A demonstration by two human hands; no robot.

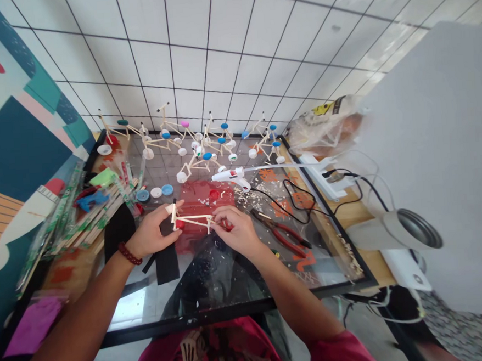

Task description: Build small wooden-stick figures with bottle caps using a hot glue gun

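Observation:
A small bicycle frame made of pale wooden sticks [192, 218] is held level between my hands, above a red patch on the table. My left hand [156, 230] is closed around its black-tipped handlebar end, with thumb and fingers either side. A round red piece [180, 224] shows beside those fingers. My right hand [238, 230] pinches the other end; something red shows partly under its fingers, mostly hidden. Just beyond lies a white glue gun [230, 174] with its cord trailing right. Red-handled pliers [284, 233] rest to the right of my right hand.
Several finished stick bicycles [208, 156] with bottle-cap wheels stand along the tiled wall. Blue and white caps [155, 192] lie left of centre. Bundled sticks [98, 215] cover the left side. A power strip [325, 177] and a grey cylinder [393, 230] occupy the right edge.

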